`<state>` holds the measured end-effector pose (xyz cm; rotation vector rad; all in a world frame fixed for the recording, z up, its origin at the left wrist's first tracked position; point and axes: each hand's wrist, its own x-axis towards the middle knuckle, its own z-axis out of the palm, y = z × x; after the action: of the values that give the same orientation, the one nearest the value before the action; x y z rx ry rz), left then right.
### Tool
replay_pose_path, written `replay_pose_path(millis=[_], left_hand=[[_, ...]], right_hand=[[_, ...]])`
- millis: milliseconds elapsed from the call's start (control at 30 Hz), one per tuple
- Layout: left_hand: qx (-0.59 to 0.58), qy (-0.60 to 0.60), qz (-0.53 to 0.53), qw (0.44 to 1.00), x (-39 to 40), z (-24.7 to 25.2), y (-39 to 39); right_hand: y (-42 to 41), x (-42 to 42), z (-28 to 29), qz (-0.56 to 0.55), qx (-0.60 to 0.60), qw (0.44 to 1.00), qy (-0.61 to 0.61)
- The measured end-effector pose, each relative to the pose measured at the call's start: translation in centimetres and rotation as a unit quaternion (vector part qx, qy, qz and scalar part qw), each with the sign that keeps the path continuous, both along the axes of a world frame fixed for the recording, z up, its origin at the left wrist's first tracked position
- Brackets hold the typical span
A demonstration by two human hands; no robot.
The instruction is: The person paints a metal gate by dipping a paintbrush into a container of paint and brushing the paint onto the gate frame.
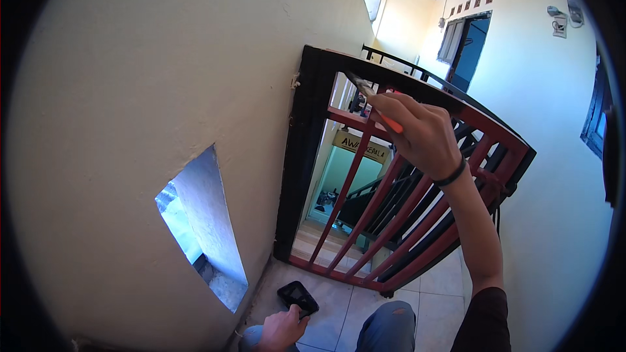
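My right hand point(415, 132) grips a paintbrush point(363, 85) with an orange handle. Its dark bristles are at the lower edge of the top rail of a gate point(310, 166), near the upper left corner. Black coats the left stile and the left stretch of the top rail, while the upright bars and the right part are dark red. Low in the view, my left hand point(283, 328) holds a small black tray point(296, 296) by its near edge, above the floor tiles. The tray's contents are dark and hard to make out.
A cream wall point(146, 83) with a diamond-shaped opening point(205, 234) runs along the left. Behind the gate are stairs with a black railing point(371, 200) and a sign point(362, 146) bearing writing. My knee point(389, 327) is close to the gate's bottom.
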<state>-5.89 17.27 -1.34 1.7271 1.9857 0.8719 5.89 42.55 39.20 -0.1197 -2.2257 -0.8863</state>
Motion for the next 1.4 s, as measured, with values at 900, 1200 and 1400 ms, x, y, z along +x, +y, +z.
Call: replay_pose_path(millis=[900,1200,1400], left_hand=[[-0.062,0.001,-0.014,0.998,-0.1,1.1,-0.1],[-0.041,0.014,-0.002,0.999,0.5,1.0,0.2],[-0.045,0.017,-0.012,0.999,0.6,0.7,0.1]], right_hand=[[1.0,4.7,-2.8,-0.012,-0.087,0.953,0.291],[0.0,5.5,-5.6,-0.084,0.093,0.929,0.349],[0.9,-1.6,-6.8,0.006,0.046,0.951,0.304]])
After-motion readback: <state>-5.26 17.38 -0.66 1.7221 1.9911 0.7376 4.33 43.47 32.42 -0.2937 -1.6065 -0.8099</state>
